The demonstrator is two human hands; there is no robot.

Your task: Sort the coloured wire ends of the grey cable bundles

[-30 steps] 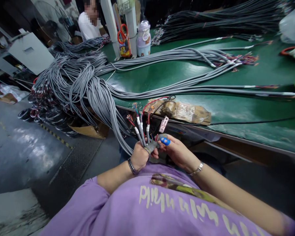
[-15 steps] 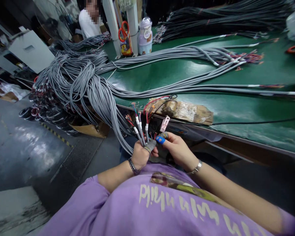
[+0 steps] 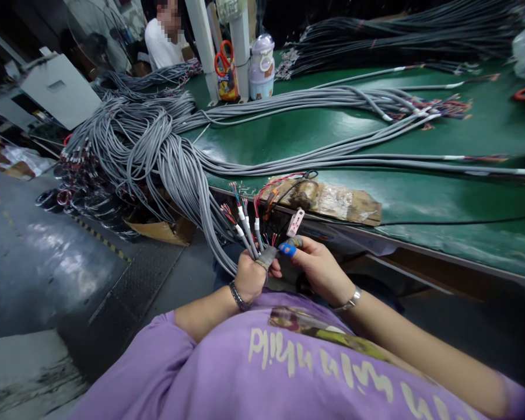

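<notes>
Many grey cables (image 3: 157,131) lie heaped across the left of the frame, a dense cluster of wire ends (image 3: 76,154) hanging at their left edge above dark coils (image 3: 63,195) on the floor; the ends there look banded and bared, though they are too small to judge one by one; at the centre, the left hand (image 3: 250,277) is closed around a small bunch of held cables (image 3: 248,238), fanned upward just in front of the bench edge; these carry white bands (image 3: 257,225) with coloured wires (image 3: 234,189) splayed above, so their stripping and banding look done; just to the right, short wire ends (image 3: 273,239) poke up by the left thumb, seemingly the part in hand; the right hand (image 3: 321,268) has its fingertips drawn together in a pinch beside them, but whether a wire sits between is too small to tell; above it, a wooden board (image 3: 332,201) rests along the bench edge; farther right, on the green bench (image 3: 455,233), more cable ends (image 3: 452,108) lie loose with wires bared, outside either hand; what is left among them, or in the heap, cannot be told.
</notes>
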